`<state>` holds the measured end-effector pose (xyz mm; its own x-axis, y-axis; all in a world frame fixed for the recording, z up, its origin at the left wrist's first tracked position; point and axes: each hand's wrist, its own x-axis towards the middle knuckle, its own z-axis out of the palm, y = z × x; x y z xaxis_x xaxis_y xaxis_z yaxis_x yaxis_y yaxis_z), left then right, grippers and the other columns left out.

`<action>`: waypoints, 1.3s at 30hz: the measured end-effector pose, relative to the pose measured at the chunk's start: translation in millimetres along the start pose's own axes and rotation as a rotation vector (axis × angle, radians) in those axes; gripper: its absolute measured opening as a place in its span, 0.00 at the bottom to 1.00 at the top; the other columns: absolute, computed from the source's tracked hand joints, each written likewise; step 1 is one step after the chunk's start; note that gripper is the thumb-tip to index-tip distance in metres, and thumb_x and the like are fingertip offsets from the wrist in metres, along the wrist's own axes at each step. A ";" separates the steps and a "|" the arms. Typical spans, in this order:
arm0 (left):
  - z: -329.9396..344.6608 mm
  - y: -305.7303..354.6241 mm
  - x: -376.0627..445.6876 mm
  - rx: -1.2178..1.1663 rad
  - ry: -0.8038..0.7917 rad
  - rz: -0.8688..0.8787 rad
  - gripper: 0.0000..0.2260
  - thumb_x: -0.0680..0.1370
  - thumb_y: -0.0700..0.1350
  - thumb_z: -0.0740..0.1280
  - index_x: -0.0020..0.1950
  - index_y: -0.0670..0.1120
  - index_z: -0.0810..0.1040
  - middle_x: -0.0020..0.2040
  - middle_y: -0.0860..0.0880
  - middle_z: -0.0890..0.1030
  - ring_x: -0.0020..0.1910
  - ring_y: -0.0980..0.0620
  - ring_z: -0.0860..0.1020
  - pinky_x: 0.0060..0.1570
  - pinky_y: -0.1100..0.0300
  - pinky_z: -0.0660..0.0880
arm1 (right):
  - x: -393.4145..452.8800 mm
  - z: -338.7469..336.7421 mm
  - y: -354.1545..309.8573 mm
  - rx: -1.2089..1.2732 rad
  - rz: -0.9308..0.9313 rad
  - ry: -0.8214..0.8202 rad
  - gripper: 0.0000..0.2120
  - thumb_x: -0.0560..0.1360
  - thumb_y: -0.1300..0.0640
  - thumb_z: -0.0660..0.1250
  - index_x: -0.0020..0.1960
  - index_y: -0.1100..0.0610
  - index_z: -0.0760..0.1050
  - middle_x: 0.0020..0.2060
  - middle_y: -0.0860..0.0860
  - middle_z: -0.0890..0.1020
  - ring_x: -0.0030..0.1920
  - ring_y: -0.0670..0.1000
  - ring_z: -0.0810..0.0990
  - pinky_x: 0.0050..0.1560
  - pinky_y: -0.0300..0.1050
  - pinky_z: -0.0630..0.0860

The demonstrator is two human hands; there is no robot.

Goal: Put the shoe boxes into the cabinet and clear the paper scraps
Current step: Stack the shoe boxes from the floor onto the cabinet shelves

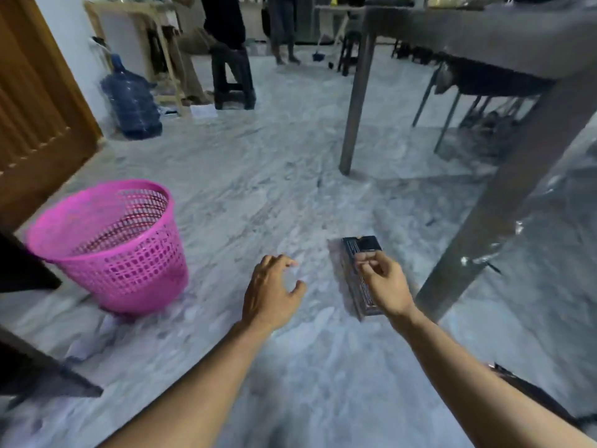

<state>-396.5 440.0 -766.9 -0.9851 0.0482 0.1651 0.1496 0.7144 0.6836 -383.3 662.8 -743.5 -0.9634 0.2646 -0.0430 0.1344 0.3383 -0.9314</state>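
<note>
A dark shoe box (357, 250) lies on the marble floor, just left of a table leg. My right hand (386, 286) hovers over its near half with fingers curled and thumb against the index finger; motion blur hides whether it touches the box. To the left of the box, my left hand (271, 292) is above the floor with fingers spread and holds nothing. White paper scraps (90, 337) lie on the floor at the foot of a pink plastic basket (109, 247).
Grey table legs (358, 92) (484, 227) stand right of the box. A dark furniture edge (29, 270) juts in at the left, below a wooden door (35, 118). A blue water jug (132, 105), a dark stool (232, 79) and people's legs are farther back.
</note>
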 end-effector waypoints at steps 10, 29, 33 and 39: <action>211.9 -4.2 58.4 -0.397 -0.481 -0.612 0.11 0.76 0.52 0.70 0.57 0.52 0.80 0.49 0.50 0.84 0.46 0.49 0.86 0.47 0.57 0.80 | 105.3 -42.9 184.4 -0.100 0.416 0.265 0.11 0.75 0.54 0.72 0.55 0.55 0.76 0.56 0.58 0.83 0.59 0.61 0.82 0.63 0.55 0.77; 275.0 -39.9 7.0 -0.674 -0.386 -0.775 0.15 0.78 0.53 0.73 0.57 0.49 0.71 0.57 0.48 0.82 0.53 0.51 0.82 0.51 0.56 0.75 | 83.9 1.2 250.7 0.438 0.592 0.021 0.26 0.73 0.47 0.78 0.64 0.48 0.68 0.48 0.55 0.79 0.34 0.50 0.83 0.43 0.51 0.81; 230.9 -45.0 -10.2 -0.754 -0.234 -0.846 0.22 0.78 0.55 0.72 0.65 0.50 0.67 0.56 0.51 0.80 0.46 0.55 0.78 0.41 0.58 0.71 | 51.9 -4.1 230.9 0.443 0.545 -0.084 0.24 0.72 0.56 0.80 0.62 0.54 0.74 0.49 0.62 0.81 0.39 0.53 0.84 0.49 0.58 0.84; 101.7 -89.7 -0.1 -0.939 0.084 -0.977 0.41 0.71 0.69 0.71 0.79 0.61 0.58 0.71 0.45 0.74 0.64 0.39 0.78 0.59 0.41 0.77 | 5.9 -17.2 185.6 0.304 0.402 -0.378 0.21 0.68 0.57 0.82 0.59 0.52 0.80 0.62 0.52 0.81 0.54 0.52 0.85 0.55 0.60 0.85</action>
<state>-418.5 446.9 -900.5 -0.7181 -0.2666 -0.6429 -0.5672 -0.3110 0.7626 -360.1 742.7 -910.4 -0.8741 -0.0385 -0.4842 0.4848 -0.0080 -0.8746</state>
